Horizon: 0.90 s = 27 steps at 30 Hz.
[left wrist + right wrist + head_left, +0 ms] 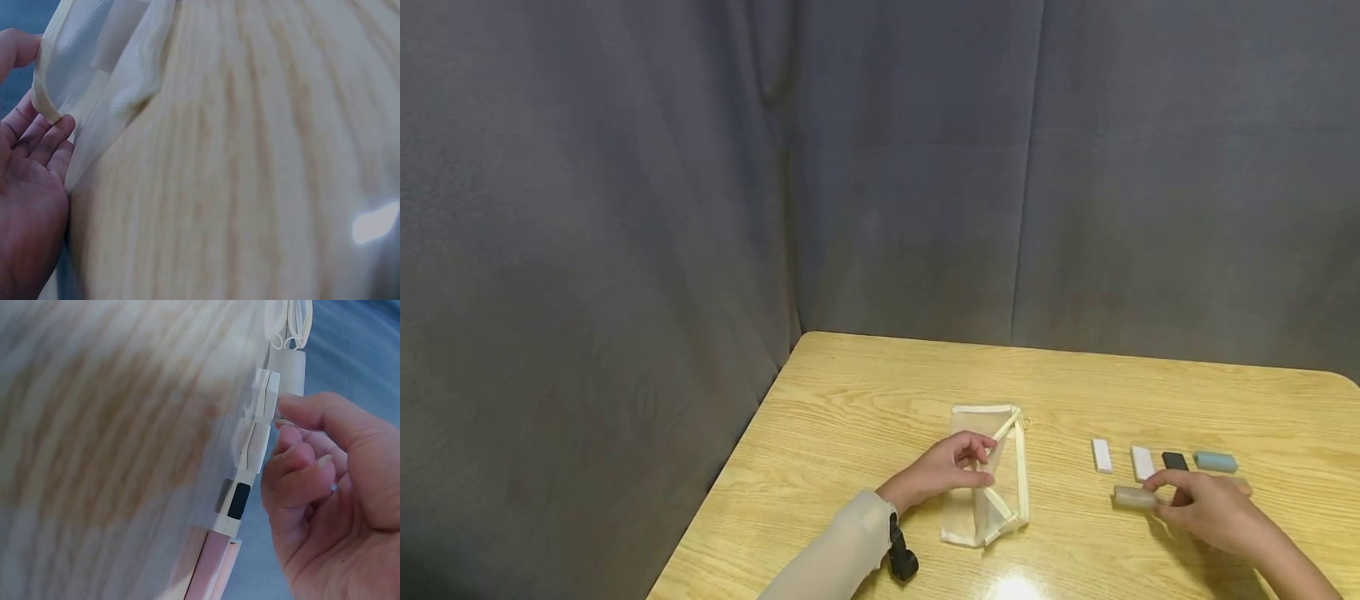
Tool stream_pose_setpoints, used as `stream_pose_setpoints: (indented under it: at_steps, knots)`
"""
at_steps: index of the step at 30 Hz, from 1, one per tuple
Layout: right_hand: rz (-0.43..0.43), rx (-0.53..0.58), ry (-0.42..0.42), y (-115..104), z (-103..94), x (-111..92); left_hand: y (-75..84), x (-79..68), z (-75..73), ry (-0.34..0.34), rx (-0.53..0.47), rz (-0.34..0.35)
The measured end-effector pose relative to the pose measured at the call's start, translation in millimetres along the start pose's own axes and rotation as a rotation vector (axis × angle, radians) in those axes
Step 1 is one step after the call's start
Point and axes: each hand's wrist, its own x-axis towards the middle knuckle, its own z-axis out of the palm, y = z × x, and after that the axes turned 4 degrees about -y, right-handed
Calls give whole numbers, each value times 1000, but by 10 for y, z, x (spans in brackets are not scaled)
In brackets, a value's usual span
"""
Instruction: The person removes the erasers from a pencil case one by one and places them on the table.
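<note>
A see-through mesh pouch (958, 508) with pale yellow edging lies on the table, its mouth partly raised. My left hand (943, 468) holds it at the mouth, with curled fingers at the edging and the thumb apart from them. In the left wrist view, fingertips (62, 123) touch the edging band (44, 81). To the right, my right hand (1206, 508) pinches one end of a small greyish-beige cylinder (1133, 497) by thumb and forefinger. That cylinder (290, 372) looks whitish in the right wrist view; its gripped end is hidden.
Beyond the right hand lie two white blocks (1101, 456), a black block (1174, 461) and a blue cylinder (1215, 461). A beige piece (1242, 483) is partly covered by that hand. Dark curtains (917, 183) hang behind the wooden table (857, 375).
</note>
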Motion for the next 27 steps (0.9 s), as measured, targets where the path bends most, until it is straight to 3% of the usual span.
stream_pose_setpoints:
  at_steps: [8,27]
  knots:
    - [48,97,-62,55,41,36,16,-11,-7,2,13,2]
    - [70,96,-141,29,13,63,89,6,25,10,50,-37]
